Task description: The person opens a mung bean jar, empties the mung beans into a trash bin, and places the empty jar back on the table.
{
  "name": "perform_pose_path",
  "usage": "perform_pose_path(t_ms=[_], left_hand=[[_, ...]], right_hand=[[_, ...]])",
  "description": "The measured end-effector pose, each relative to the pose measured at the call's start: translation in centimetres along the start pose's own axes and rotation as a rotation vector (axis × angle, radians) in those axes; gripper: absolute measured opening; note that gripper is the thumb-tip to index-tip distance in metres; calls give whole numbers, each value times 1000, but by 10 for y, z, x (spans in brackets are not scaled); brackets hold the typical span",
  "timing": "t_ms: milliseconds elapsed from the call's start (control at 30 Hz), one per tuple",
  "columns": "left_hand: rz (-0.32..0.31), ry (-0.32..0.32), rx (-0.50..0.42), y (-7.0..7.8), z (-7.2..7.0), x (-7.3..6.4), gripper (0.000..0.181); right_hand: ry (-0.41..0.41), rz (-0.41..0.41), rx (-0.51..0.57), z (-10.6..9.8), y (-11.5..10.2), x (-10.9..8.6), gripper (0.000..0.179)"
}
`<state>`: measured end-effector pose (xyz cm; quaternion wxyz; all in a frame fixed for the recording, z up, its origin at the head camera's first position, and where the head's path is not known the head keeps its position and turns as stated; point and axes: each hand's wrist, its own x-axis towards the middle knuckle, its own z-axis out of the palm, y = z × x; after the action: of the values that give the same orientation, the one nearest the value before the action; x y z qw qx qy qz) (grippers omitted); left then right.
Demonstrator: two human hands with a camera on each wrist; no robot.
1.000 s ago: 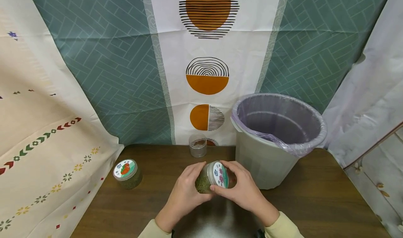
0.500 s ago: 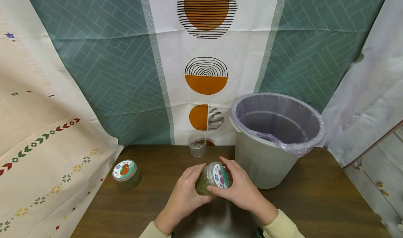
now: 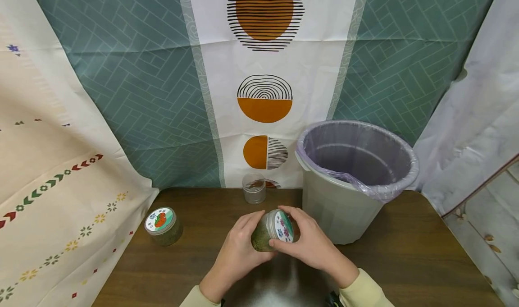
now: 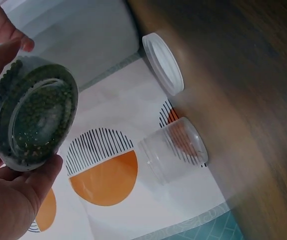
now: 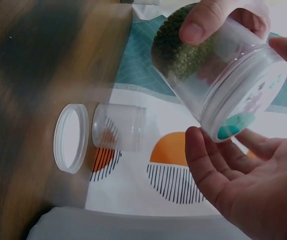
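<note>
A clear plastic jar of small green beans (image 3: 261,235) is held tilted above the table, its lid (image 3: 284,226) turned to the right. My left hand (image 3: 239,244) grips the jar's body; its thumb and fingers lie around the side in the left wrist view. Around the lid's rim are the thumb and fingers of my right hand (image 3: 314,243). The lid sits on the jar and has a white and green label with pink flowers. Through the jar's base, the beans (image 4: 38,112) show dark green, gathered toward the bottom end in the right wrist view (image 5: 183,47).
Left on the table stands another lidded jar (image 3: 165,228) with an orange fruit label. An open clear jar (image 3: 254,192) stands at the back, with a loose lid (image 5: 72,139) lying near it, hidden in the head view. A lined grey bin (image 3: 340,212) stands at the right.
My right fingers have shifted slightly around the lid's rim. The left hand and the jar stay almost in place.
</note>
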<state>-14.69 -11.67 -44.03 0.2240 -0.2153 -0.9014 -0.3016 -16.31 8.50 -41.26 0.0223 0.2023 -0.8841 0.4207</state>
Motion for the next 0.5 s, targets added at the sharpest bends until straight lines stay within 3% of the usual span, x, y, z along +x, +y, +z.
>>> perform_pose_path(t_ms=[100,233,367,500], left_hand=[[-14,10,7,-1,0,-1,89],[-13,21,26,-3,-1,-1,91],[11,25,42,-4,-2,-1,92],[25,17,56,-4,-3,-2,91]], right_hand=[[-16,5,13,-1,-1,0,85],[-3,116,42,0,-4,3,87],[-3,241,33,0,-6,5,80],[-54,261,21,-1,-5,6,73]])
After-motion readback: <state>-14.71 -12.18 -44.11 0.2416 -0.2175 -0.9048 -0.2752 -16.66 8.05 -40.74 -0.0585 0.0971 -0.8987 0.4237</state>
